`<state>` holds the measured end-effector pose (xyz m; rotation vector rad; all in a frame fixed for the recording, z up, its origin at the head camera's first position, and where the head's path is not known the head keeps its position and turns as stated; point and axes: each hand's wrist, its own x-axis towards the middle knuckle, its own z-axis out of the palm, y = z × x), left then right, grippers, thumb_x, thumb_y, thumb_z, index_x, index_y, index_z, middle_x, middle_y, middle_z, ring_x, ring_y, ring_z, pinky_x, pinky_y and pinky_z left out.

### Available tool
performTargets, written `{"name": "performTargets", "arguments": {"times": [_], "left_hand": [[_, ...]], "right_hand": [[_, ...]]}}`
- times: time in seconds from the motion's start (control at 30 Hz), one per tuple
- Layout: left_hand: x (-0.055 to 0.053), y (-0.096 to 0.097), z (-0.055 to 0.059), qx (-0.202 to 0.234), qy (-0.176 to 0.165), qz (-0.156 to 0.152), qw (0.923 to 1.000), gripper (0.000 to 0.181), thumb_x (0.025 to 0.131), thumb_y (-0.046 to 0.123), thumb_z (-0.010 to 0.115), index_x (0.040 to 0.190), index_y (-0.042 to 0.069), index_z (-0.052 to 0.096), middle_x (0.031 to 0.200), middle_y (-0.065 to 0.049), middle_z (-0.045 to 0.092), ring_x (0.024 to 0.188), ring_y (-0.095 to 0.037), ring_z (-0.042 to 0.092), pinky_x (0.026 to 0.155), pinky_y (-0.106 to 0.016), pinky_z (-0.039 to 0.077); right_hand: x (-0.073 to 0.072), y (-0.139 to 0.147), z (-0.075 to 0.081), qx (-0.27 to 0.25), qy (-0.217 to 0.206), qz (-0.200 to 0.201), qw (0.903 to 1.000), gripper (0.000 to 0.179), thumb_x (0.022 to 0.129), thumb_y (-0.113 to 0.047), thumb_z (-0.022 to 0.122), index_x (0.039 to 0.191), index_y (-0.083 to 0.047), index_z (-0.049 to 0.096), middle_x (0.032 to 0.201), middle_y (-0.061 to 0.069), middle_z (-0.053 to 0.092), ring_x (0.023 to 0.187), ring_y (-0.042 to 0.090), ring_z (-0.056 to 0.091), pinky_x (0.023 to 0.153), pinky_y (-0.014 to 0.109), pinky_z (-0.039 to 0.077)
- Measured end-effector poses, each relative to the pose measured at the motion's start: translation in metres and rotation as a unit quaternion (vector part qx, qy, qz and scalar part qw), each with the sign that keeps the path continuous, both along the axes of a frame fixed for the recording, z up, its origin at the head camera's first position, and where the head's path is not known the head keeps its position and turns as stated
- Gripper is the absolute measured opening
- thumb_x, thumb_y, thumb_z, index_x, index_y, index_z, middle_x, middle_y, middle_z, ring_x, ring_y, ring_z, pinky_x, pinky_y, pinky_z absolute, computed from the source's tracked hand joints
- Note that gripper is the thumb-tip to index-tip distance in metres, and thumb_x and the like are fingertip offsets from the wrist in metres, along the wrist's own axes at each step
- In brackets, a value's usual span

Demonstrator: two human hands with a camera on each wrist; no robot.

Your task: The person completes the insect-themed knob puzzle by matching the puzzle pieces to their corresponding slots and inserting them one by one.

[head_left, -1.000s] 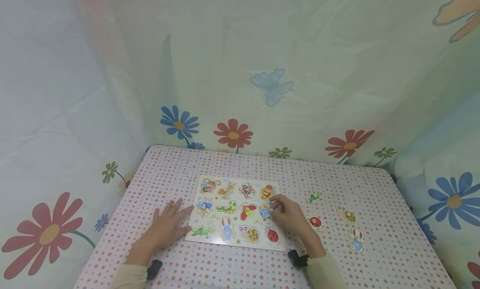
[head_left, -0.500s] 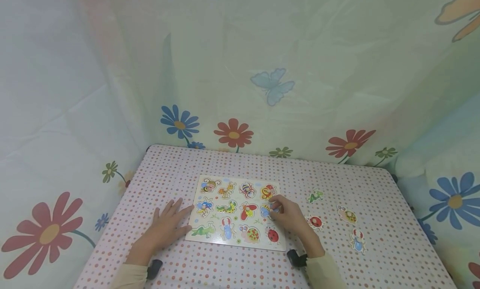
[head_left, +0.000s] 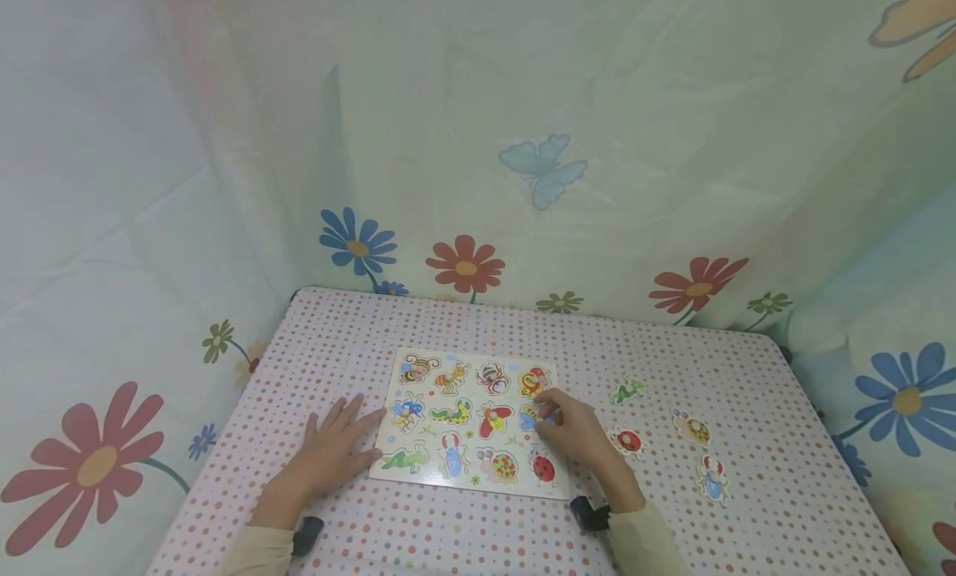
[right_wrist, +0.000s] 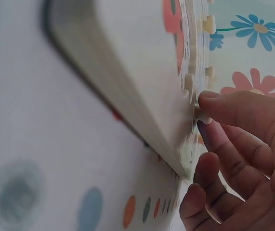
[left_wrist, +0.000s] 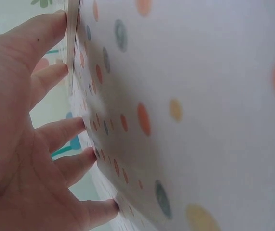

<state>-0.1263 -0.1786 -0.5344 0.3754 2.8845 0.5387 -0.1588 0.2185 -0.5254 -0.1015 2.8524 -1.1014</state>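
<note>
A wooden insect peg puzzle board lies flat on the dotted table. My left hand rests at its left side with fingers spread; in the left wrist view, thumb and index fingertip meet the board's edge, the other fingertips touching the cloth. At the board's right side, middle row, my right hand pinches a blue-winged striped bee piece by its small knob between thumb and index finger. The remaining right fingers curl loosely below. Part of that piece is hidden behind the fingers.
Right of the board lie loose pieces: a green grasshopper, a red ladybird, a snail and a blue beetle. Flower-printed fabric hangs behind the table and along both sides.
The bee piece under my right fingertips has shifted very slightly on the board. Both hands keep practically the same places, and the loose pieces have stayed put.
</note>
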Motion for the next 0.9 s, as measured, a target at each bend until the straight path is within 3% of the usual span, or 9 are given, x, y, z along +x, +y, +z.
{"name": "performTargets", "arguments": {"times": [0.23,0.6,0.9], "left_hand": [[0.0,-0.001,-0.005,-0.002,-0.01,0.006,0.9999,0.064,0.096,0.043,0.065,0.153,0.027,0.043,0.164,-0.016,0.022,0.149,-0.044,0.013,0.112,-0.073,0.001],[-0.002,-0.002,-0.007,0.001,-0.016,0.006,0.9999,0.064,0.096,0.044,0.064,0.154,0.029,0.041,0.165,-0.013,0.018,0.15,-0.042,0.01,0.112,-0.072,-0.001],[-0.002,-0.003,-0.009,0.004,-0.01,0.001,0.9999,0.064,0.096,0.044,0.063,0.154,0.029,0.041,0.165,-0.013,0.018,0.15,-0.042,0.01,0.112,-0.072,-0.001]], "right_hand": [[0.002,0.006,0.004,-0.009,-0.002,0.008,0.9999,0.036,0.086,-0.007,0.077,0.12,-0.01,0.065,0.096,-0.001,0.067,0.071,0.014,0.053,0.058,0.027,0.047],[0.004,0.035,0.026,-0.012,0.089,-0.008,0.9959,0.032,0.09,-0.004,0.073,0.122,-0.005,0.064,0.096,0.006,0.068,0.076,0.019,0.057,0.054,0.026,0.047],[0.01,0.058,0.038,0.023,0.12,-0.037,0.9918,0.034,0.093,-0.008,0.071,0.125,-0.007,0.062,0.1,0.008,0.069,0.08,0.02,0.059,0.057,0.028,0.048]]}}
